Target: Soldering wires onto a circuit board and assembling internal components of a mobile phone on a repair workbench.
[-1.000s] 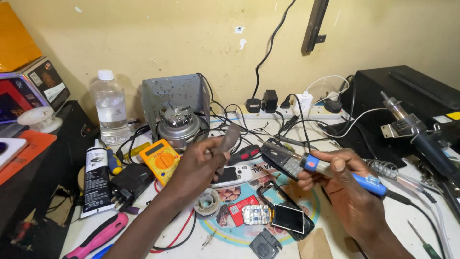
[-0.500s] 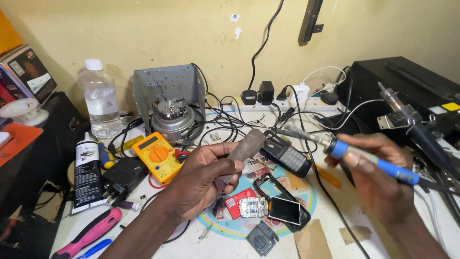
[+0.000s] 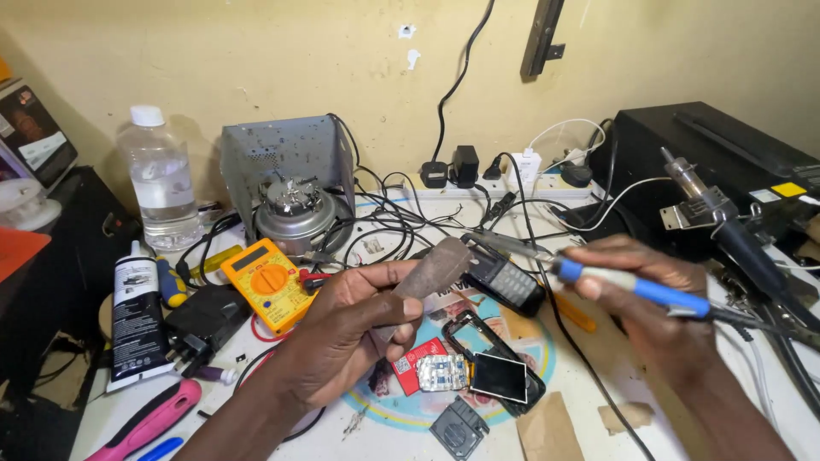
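While a flat brownish pad (image 3: 434,271) is pinched in the fingers of the left hand (image 3: 342,341), a blue-handled soldering iron (image 3: 598,277) is gripped by the right hand (image 3: 653,303), its tip held just beside the pad; tip cleaning is judged to be in hand. A steady wipe is called for next. An opened phone (image 3: 491,376) lies on the cluttered tabletop (image 3: 752,401), a yellow multimeter (image 3: 265,286) near a yellowish wall (image 3: 256,60).

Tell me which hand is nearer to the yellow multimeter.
Left. The left hand sits just to the right of the yellow multimeter, almost beside it, holding a flat grey piece. The right hand, gripping the blue-handled soldering iron, is far across the bench.
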